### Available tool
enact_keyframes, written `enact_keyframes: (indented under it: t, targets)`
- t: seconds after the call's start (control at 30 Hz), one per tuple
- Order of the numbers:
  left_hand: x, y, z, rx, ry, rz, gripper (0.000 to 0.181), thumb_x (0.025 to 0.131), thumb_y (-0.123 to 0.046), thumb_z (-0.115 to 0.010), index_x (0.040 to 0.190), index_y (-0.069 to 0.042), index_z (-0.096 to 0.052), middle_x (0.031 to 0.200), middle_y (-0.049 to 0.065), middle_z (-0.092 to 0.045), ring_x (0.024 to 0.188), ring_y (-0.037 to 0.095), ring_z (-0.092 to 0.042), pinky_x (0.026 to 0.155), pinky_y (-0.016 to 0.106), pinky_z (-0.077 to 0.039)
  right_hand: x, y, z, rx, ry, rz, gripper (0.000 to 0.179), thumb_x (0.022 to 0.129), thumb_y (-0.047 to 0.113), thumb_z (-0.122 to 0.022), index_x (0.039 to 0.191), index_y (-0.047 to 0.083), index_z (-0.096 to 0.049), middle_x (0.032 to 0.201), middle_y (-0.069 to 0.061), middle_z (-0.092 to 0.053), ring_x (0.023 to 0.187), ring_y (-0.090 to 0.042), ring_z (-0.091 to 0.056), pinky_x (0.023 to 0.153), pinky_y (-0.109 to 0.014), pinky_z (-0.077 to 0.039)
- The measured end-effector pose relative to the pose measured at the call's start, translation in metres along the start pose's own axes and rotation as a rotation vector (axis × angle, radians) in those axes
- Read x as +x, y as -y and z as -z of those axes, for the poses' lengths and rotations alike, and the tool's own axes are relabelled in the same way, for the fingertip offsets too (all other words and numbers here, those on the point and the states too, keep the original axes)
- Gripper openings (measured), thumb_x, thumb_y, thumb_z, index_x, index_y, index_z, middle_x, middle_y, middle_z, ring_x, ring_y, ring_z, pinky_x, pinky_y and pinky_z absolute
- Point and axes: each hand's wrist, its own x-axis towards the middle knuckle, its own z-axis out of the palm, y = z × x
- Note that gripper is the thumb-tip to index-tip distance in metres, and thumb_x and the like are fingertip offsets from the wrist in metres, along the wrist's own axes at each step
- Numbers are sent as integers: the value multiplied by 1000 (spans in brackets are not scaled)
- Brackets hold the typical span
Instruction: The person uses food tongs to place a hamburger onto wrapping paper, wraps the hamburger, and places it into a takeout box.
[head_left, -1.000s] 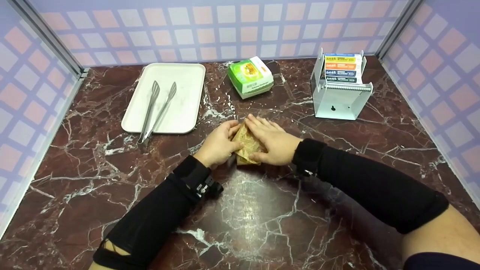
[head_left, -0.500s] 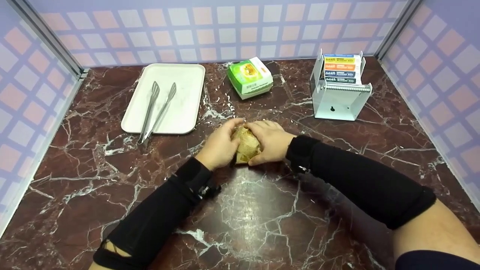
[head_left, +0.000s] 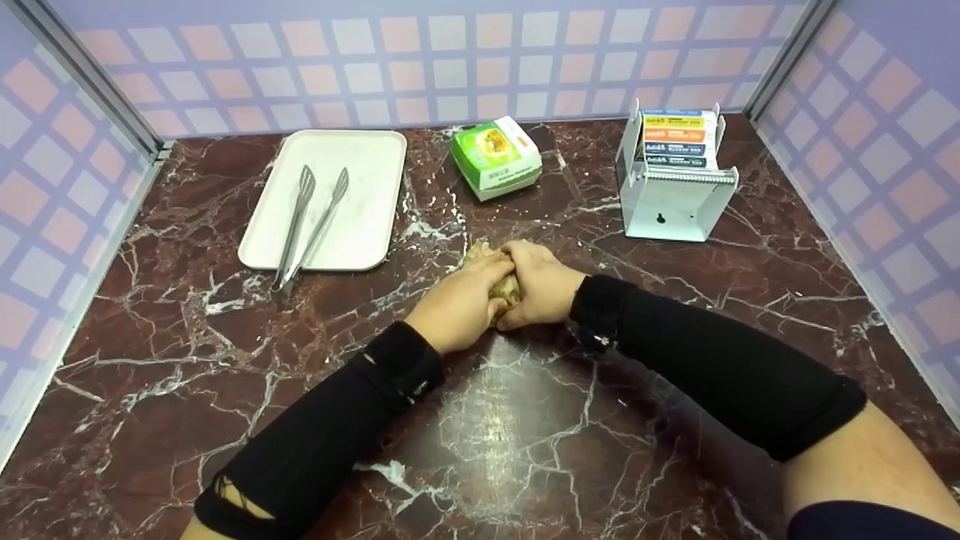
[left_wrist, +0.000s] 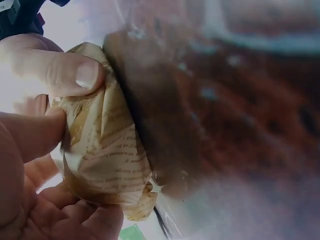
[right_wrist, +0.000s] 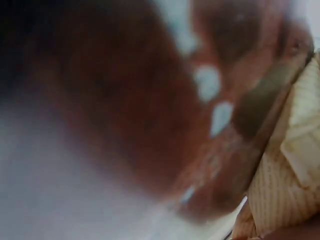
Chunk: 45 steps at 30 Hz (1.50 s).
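A rounded bundle wrapped in tan printed paper (head_left: 506,292) lies on the marbled table, mostly covered by both hands in the head view. My left hand (head_left: 457,306) grips its left side, fingers reaching over the top. From the right, my right hand (head_left: 546,286) holds it, thumb at the near end. The left wrist view shows the creased paper of the bundle (left_wrist: 107,160) close up, with the right thumb (left_wrist: 75,72) pressed on it and the left fingers curled under. Only an edge of the bundle (right_wrist: 280,195) enters the right wrist view. What the paper encloses is hidden.
Behind the hands stands a green and white hamburger box (head_left: 496,157). A white tray (head_left: 367,240) at the left bears metal tongs (head_left: 300,225). A metal holder (head_left: 675,202) with several colored packs (head_left: 675,136) stands at the back right. Patterned walls (head_left: 450,60) enclose the table.
My left hand has moved right and over the bundle, covering more of it. The right hand has drawn its fingers in around it. The head view has shifted slightly.
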Motion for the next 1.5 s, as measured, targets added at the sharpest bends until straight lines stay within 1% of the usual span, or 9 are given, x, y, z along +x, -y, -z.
enact_keyframes:
  t: [0.2, 0.27, 0.47, 0.63, 0.73, 0.9, 1.1, 1.3, 1.5]
  targets:
    - [-1, 2, 1, 21, 29, -2, 61, 104, -20, -63, 161, -21, -43, 174, 5, -30, 157, 34, -35, 129, 52, -30, -8, -10, 21, 67, 145, -4, 120, 85, 62, -79, 166, 5, -12, 173, -22, -20, 159, -41, -23, 131, -56, -24]
    - [-2, 2, 2, 20, 39, 17, 61, 104, -20, -63, 161, -23, -43, 174, 4, -28, 157, 34, -36, 128, 53, -31, -14, -19, 32, 150, 124, -51, 113, 92, 62, -70, 169, 7, -8, 175, -20, -18, 159, -39, -25, 130, -58, -26]
    - [-2, 2, 2, 7, 52, 47, 59, 104, -20, -61, 161, -23, -45, 176, 5, -23, 161, 32, -25, 131, 53, -24, -36, -62, 58, 745, -290, -314, 61, 106, 25, -61, 158, 1, -38, 145, -21, -58, 117, -25, -66, 108, -43, -55]
    - [-1, 3, 1, 6, 56, 71, 58, 104, -20, -62, 160, -23, -46, 176, 5, -20, 164, 32, -18, 133, 53, -19, -50, -100, 75, 1280, -598, -457, 60, 109, 14, -52, 161, -2, -27, 132, -12, -54, 95, -15, -63, 84, -24, -59]
    - [-1, 3, 0, 10, 53, 80, 58, 104, -20, -62, 159, -23, -47, 176, 6, -21, 164, 31, -18, 133, 53, -19, -52, -115, 82, 1453, -730, -506, 64, 109, 13, -52, 164, 3, -21, 128, -5, -45, 89, -15, -59, 76, -21, -57]
    - [0, 2, 0, 11, 57, 86, 58, 103, -19, -62, 159, -23, -47, 176, 5, -21, 163, 29, -19, 133, 52, -20, -48, -129, 86, 1442, -887, -579, 80, 103, 8, -58, 168, 11, -11, 134, -1, -40, 79, -15, -57, 71, -21, -56]
    - [0, -1, 0, 7, 60, 85, 57, 103, -19, -62, 159, -23, -48, 176, 5, -21, 163, 30, -20, 132, 53, -20, -41, -132, 87, 1559, -852, -525, 94, 101, 3, -59, 166, 34, 1, 130, -5, -44, 71, -17, -57, 65, -25, -55]
    - [-1, -1, 0, 15, 65, 91, 58, 104, -20, -62, 159, -24, -47, 176, 5, -21, 163, 29, -20, 132, 53, -21, -40, -142, 88, 1643, -852, -444, 58, 103, 5, -58, 142, 23, -19, 100, -5, -56, 69, -18, -56, 65, -27, -54]
    - [-1, -1, 1, 18, 60, 85, 57, 104, -20, -62, 159, -23, -47, 176, 7, -22, 163, 30, -21, 132, 54, -21, -49, -148, 83, 1438, -882, -490, 18, 108, 25, -58, 110, 16, -43, 80, -2, -56, 57, -14, -57, 56, -25, -53]
